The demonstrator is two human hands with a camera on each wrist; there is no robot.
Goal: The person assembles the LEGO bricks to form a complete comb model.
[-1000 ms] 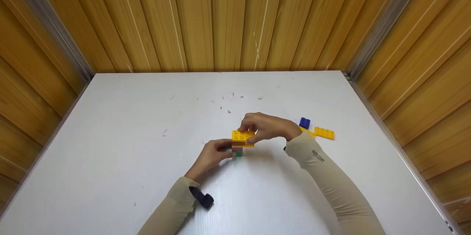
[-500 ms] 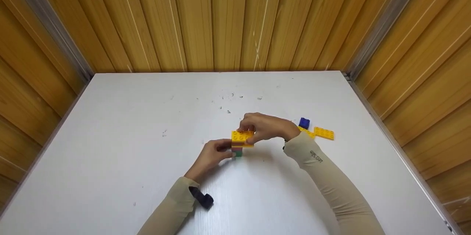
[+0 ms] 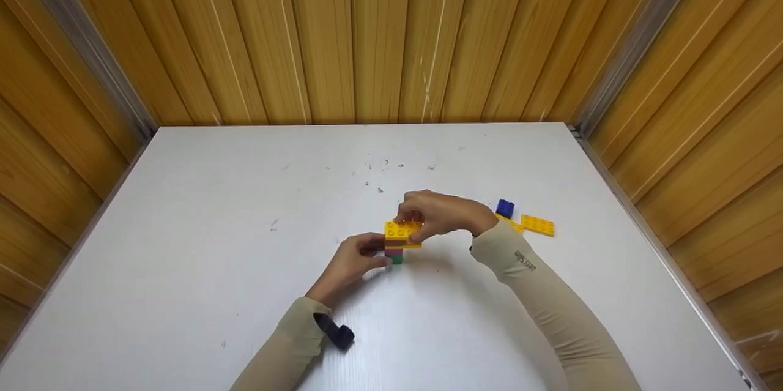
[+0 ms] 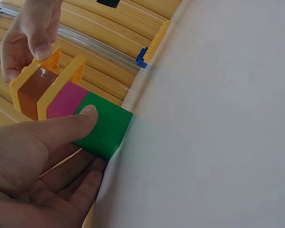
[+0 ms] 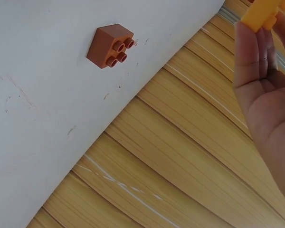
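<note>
A stack of toy building bricks stands on the white table. In the left wrist view it runs from a green brick (image 4: 107,126) at the base to a magenta brick (image 4: 67,100), a lower yellow plate (image 4: 54,90), a brown brick (image 4: 34,92) and an upper yellow plate (image 4: 15,97). My left hand (image 3: 352,261) grips the stack low down, its thumb on the green brick and its fingers behind. My right hand (image 3: 443,212) pinches the upper yellow plate from above. The right wrist view catches that yellow plate (image 5: 261,13) only at its corner.
To the right of the right hand lie a blue brick (image 3: 505,208) and two yellow plates, one flat yellow plate (image 3: 538,225) farthest right. In the right wrist view a brown brick (image 5: 110,46) rests on the table (image 5: 33,118). Wood-patterned walls (image 3: 379,36) surround the table.
The head view has tilted slightly, so the table and both hands appear a little lower. Both hands keep their hold on the stack.
</note>
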